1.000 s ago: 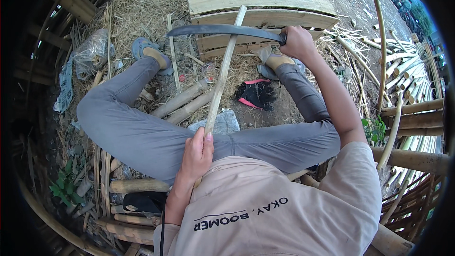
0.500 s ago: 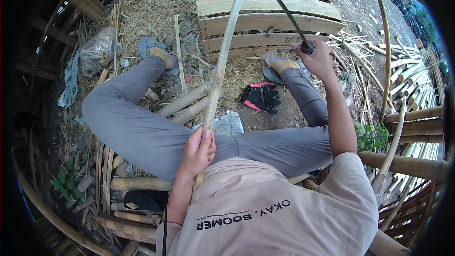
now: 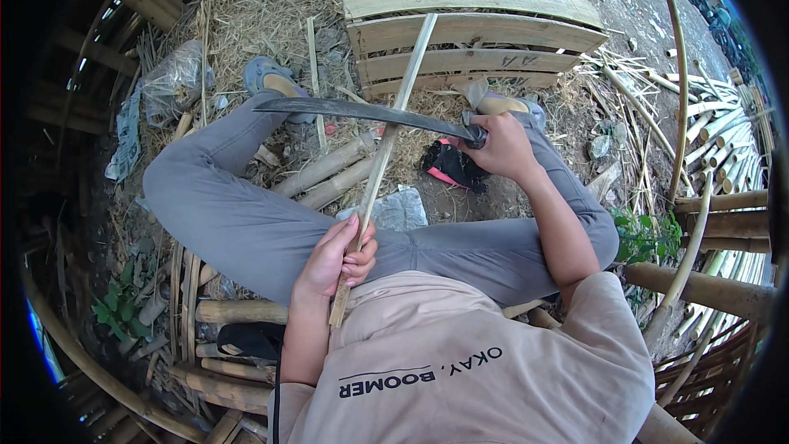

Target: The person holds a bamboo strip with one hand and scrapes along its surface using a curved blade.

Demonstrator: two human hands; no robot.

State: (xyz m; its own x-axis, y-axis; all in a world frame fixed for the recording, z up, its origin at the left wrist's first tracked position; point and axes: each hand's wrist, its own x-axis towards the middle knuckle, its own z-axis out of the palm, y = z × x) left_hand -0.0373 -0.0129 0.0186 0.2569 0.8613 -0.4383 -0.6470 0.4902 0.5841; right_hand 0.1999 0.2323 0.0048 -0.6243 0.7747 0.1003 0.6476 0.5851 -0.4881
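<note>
Bamboo strip (image 3: pixel 386 148) in L hand (image 3: pixel 333 259), R hand (image 3: pixel 501 146) w/ blade (image 3: pixel 362 111) across.

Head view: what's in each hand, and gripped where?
Left hand grips the bamboo strip near its lower end. Right hand grips the long curved blade by its handle; the blade lies across the strip.

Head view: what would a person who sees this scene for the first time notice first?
The long curved blade stands out most: the right hand grips its handle and the blade lies across the bamboo strip in the middle of the picture. The left hand holds the strip's near end, just above the lap. Beyond the feet lies a pale wooden pallet, at the top.
</note>
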